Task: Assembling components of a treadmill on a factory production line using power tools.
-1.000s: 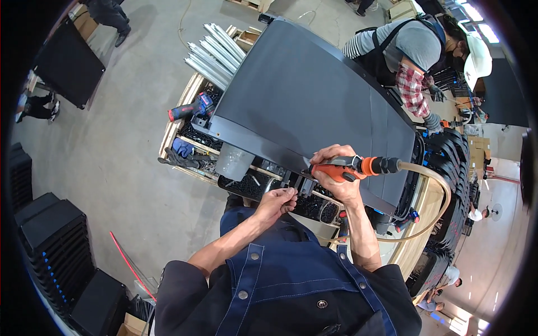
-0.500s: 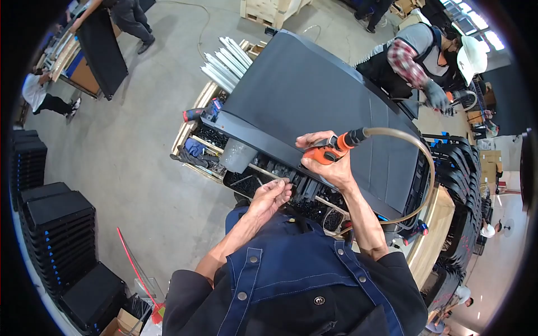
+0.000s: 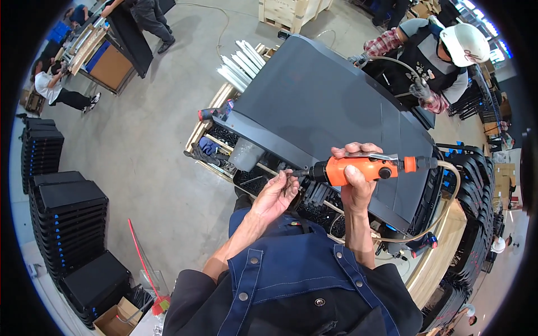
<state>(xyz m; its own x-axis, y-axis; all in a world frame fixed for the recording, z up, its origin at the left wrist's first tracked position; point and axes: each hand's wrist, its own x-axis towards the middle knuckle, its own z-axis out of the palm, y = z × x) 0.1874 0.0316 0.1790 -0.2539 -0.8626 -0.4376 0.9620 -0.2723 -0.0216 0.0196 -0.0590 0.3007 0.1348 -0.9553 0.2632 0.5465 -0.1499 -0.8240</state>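
Observation:
My right hand [image 3: 358,196] is wrapped round an orange air screwdriver [image 3: 339,170], held level above the near edge of a large dark grey panel [image 3: 314,95]. Its black nose points left, and a pale air hose [image 3: 455,187] leaves its rear and curves down to the right. At the driver's tip, my left hand [image 3: 273,197] has thumb and forefinger pinched together, its other fingers curled. Whatever the pinch holds is too small to make out. Beneath both hands lie trays of small black parts [image 3: 314,213].
White tubes [image 3: 242,66] and a grey cylinder [image 3: 244,154] sit along the panel's left side. Across the panel a person in a white hard hat [image 3: 464,43] works with a hose. Black stacked parts [image 3: 70,224] stand at the left, a wooden crate [image 3: 294,14] at the back.
My right hand has turned the screwdriver so its nose now points left, meeting my left fingertips. The co-worker across the panel has shifted, one hand now reaching to the panel's edge.

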